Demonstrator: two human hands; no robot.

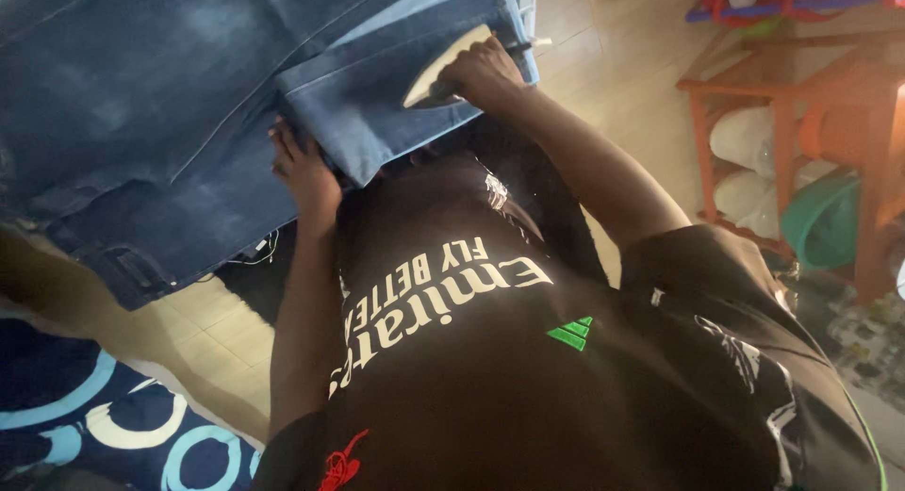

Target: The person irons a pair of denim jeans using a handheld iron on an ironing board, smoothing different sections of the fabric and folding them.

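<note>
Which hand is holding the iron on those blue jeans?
The right hand, closed around the iron on the folded leg. The left hand has no tool and only rests at the edge of the jeans.

Beyond the fingertips of both hands, the blue jeans [170, 105] cover the surface, with the iron [443, 67] under the right hand's [485, 74] fingers. Right of those fingers lies bare wooden floor [613, 67], ending at the orange shelf rack [801, 133].
</note>
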